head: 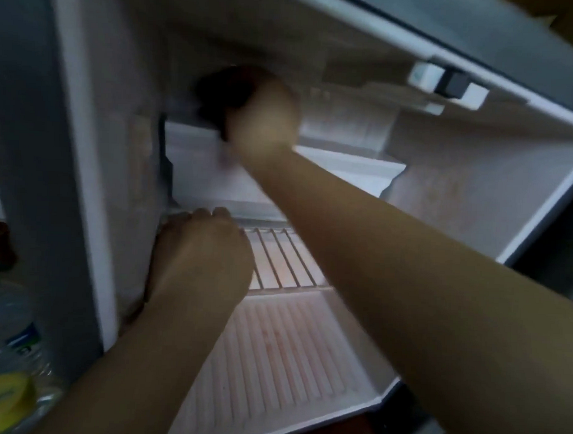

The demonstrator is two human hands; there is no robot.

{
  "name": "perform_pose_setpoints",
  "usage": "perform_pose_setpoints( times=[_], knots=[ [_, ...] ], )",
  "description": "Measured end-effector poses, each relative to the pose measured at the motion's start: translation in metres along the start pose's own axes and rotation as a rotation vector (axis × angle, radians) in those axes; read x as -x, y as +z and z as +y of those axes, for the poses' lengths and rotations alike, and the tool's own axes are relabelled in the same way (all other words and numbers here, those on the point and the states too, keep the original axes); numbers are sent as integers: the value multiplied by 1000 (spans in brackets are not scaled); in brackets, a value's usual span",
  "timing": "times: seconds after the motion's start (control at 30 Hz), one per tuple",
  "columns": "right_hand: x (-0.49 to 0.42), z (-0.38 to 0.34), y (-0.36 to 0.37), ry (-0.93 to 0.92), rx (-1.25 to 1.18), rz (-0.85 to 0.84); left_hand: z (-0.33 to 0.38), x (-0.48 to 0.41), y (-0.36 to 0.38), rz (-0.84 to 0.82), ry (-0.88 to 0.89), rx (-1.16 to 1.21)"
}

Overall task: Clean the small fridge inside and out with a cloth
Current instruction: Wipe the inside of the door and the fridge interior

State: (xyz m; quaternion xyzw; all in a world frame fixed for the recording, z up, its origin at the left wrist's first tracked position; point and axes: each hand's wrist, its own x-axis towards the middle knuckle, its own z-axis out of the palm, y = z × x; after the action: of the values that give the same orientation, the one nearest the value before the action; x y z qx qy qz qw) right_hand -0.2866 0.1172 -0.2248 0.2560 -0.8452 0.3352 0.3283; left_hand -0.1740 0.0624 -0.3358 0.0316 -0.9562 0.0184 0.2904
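1. Above and beyond the left hand [199, 246], at the upper back of the small fridge [85, 177]: right hand [262, 118] bunched round a dark cloth [224, 91], pressing it against the inner wall near the top corner. Blurred, probably by a wiping stroke.
2. Cloth balled rather than spread flat, presumably to get into the corner and bear down on grime.
3. Below the right forearm: left hand laid on the wire shelf [277, 258], close to the left wall, fingers bent. Fingertips hidden, so grip or mere rest not to be told. Likely a brace for the inward reach, or a steadying hold on the shelf.
4. Beneath both hands: ribbed fridge floor [290, 347], pinkish staining visible, judged not yet wiped.
5. Right of the right hand, at the ceiling's front edge: white-and-grey switch block [449, 83], no legible marking.
6. Left of the left forearm, outside the cabinet: clear plastic bottle [5, 314] and a yellow cap [6, 392], probably set aside for the cleaning. Blue label band too blurred to read; no brand or writing legible anywhere.
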Motion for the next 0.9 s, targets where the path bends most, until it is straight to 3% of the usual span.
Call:
perform_pose_setpoints(
  times=[0.1,0.23,0.43,0.6,0.7,0.77,0.8,0.87,0.9],
  knots=[
    [-2,-14,33,-76,44,-168,-3,2,-3,69,57,-8],
    [-9,-10,-4,-77,-29,-134,3,3,-13,36,76,-134],
    [-24,101,-74,262,436,-56,2,-1,-12,70,173,-74],
    [-27,94,-69,372,476,37,3,2,-2,60,-7,29],
    [-21,83,-57,302,377,35,8,-10,-7,-79,-290,90],
    [-17,63,-46,216,287,-19,12,-15,-10,-178,-373,151],
    [-16,49,-36,163,236,-49,9,-11,-10,-168,-348,134],
    [-13,15,-12,44,123,-92,4,0,-6,-29,-132,55],
    [-11,-5,1,-12,77,-106,5,4,-9,-49,-62,39]
  ],
)
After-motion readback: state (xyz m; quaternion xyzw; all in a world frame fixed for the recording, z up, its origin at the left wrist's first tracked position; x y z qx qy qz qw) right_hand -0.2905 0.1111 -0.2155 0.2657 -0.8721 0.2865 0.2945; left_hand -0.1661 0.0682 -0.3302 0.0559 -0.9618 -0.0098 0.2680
